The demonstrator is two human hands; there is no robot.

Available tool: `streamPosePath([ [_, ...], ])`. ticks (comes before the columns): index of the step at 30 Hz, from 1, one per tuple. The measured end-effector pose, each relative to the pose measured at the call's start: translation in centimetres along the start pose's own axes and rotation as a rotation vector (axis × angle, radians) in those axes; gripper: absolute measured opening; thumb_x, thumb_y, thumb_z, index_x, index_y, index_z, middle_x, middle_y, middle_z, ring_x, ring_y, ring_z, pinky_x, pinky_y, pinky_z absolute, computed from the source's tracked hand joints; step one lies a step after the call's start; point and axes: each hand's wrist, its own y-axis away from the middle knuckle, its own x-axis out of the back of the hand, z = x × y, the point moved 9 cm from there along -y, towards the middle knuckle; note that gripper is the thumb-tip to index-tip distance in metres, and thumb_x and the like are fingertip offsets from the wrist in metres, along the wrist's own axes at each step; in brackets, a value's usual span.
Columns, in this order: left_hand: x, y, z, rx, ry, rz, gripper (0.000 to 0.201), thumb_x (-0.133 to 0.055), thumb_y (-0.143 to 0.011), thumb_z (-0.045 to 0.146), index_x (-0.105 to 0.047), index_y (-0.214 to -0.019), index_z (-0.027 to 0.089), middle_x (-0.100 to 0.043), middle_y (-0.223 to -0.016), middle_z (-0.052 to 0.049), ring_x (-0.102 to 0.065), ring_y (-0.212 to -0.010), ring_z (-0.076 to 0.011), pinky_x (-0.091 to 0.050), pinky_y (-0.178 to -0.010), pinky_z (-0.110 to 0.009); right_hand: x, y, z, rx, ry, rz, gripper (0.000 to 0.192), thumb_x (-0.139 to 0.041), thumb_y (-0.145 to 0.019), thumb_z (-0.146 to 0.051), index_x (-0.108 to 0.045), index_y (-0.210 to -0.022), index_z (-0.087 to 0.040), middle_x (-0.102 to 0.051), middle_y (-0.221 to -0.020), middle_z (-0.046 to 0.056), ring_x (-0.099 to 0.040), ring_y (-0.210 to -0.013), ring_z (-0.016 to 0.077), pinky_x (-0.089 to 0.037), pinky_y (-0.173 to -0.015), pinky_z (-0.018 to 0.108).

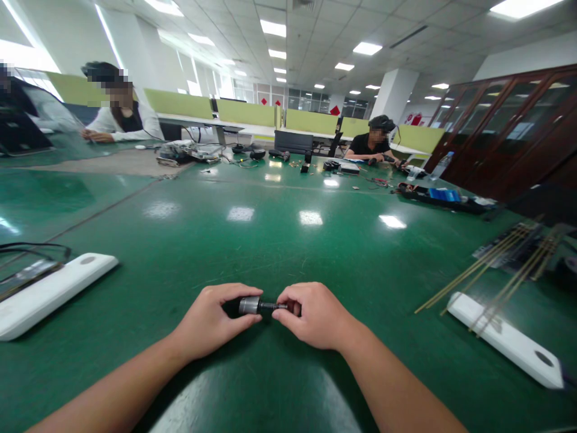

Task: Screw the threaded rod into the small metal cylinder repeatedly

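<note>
My left hand [216, 316] holds a small silver cylinder [249, 305] with dark ends between thumb and fingers, low over the green table. From the cylinder's right side a thin dark shaft [267, 306] runs level toward my right hand [311, 316]. That hand is closed, with thumb and fingertips pinching the ribbed far end of the shaft. Whether cylinder and shaft are one piece I cannot tell. Part of the shaft's tip is hidden by the right fingers.
A long white bar [58, 294] lies at left, another white bar [505, 340] at right under several thin brass-coloured rods [478, 267]. Farther back are a black tray [437, 198], a water bottle [442, 166] and electronic parts [180, 151]. Other people sit around the green table [252, 246].
</note>
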Motion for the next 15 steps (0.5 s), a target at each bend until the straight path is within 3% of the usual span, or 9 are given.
streamPosePath([
  [15, -0.49, -0.09, 0.13, 0.007, 0.008, -0.045, 0.032, -0.076, -0.082, 0.038, -0.07, -0.113, 0.031, -0.073, -0.108, 0.002, -0.068, -0.1, -0.0186, -0.051, -0.09, -0.03, -0.11, 0.07, -0.07, -0.011, -0.006, -0.028, 0.015, -0.066, -0.089, -0.033, -0.072, -0.091, -0.02, -0.068, -0.078, 0.001, -0.058, -0.07, 0.0133, -0.037, -0.065, 0.025],
])
